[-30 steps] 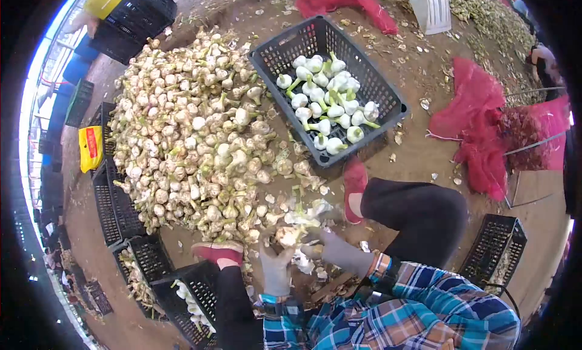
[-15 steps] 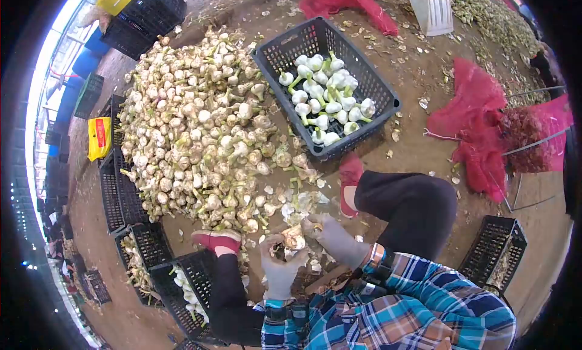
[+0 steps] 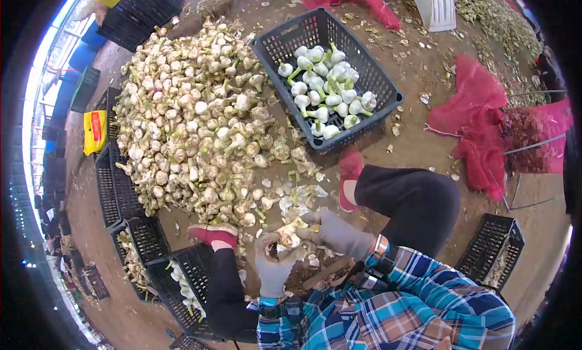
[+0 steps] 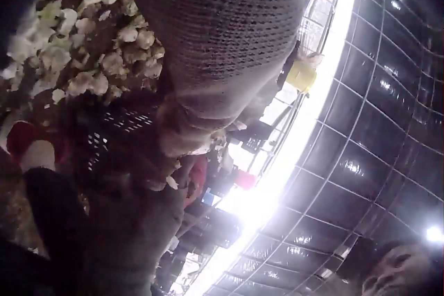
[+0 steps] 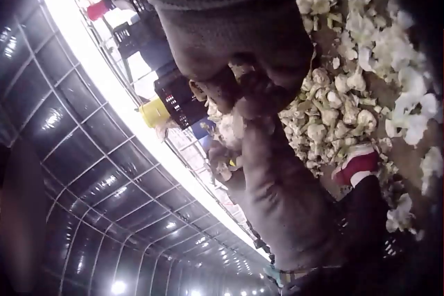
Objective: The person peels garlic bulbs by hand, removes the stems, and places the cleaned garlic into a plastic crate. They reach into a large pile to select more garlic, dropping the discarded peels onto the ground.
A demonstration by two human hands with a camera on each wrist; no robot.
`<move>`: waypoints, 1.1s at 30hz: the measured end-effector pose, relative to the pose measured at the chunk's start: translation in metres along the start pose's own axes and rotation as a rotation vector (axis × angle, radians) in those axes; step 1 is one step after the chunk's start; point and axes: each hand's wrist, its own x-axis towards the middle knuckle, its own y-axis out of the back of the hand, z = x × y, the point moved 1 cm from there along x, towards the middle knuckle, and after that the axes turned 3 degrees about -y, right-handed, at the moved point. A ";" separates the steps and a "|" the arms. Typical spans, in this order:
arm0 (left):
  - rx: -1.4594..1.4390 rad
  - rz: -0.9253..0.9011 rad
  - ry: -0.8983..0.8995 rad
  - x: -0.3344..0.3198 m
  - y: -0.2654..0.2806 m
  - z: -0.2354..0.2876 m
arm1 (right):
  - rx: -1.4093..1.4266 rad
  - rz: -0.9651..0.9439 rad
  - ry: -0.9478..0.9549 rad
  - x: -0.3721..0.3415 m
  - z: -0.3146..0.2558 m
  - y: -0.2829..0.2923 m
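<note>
Both hands wear grey gloves and meet low in the middle of the head view, over a garlic bulb with loose, ragged skin. My left hand grips the bulb from the near left, fingers and thumb curled about it. From the right, my right hand pinches at the bulb's skin with bent fingers. In the right wrist view, the right hand partly covers the bulb, and the left hand is just below. The left hand hides the bulb in the left wrist view.
A large heap of unpeeled garlic lies ahead on the dirt floor. Beside it a black crate holds clean white bulbs. Stripped skins litter the floor between the feet. More crates stand left; red netting lies right.
My right hand has moved in from farther off and closed up against the bulb beside my left hand. The left hand has kept its grip, and the view has shifted slightly.
</note>
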 end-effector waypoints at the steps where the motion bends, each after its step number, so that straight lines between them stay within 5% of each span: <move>1: -0.037 0.009 0.014 0.000 0.000 -0.003 | 0.062 0.011 -0.014 -0.001 -0.001 -0.001; 6: 0.008 0.015 -0.004 -0.002 -0.001 -0.001 | 0.158 0.049 0.013 0.010 0.023 -0.001; 9: -0.217 0.062 0.095 -0.002 -0.005 0.006 | -0.105 0.089 0.136 0.009 0.017 0.000; 11: -0.624 0.132 0.309 -0.001 -0.009 0.021 | -0.666 0.199 0.421 0.011 0.019 0.000; 16: -0.792 0.005 0.472 -0.006 -0.006 0.015 | -0.417 0.144 0.342 0.012 0.021 -0.008; 23: -0.393 0.114 0.334 -0.007 -0.018 0.019 | 0.084 0.051 0.239 0.004 0.010 -0.014; 26: -0.315 0.145 0.290 -0.003 -0.013 -0.003 | -0.146 0.072 0.306 0.006 0.020 -0.012; 28: -0.312 0.006 0.254 0.006 -0.011 -0.002 | -0.027 -0.042 0.246 0.008 0.027 -0.011; 29: -0.590 0.026 0.477 0.007 -0.011 -0.001 | 0.090 -0.147 0.182 0.008 0.031 -0.010; 33: -0.461 0.017 0.545 0.014 -0.004 0.012 | -0.024 -0.103 0.254 0.011 0.040 -0.009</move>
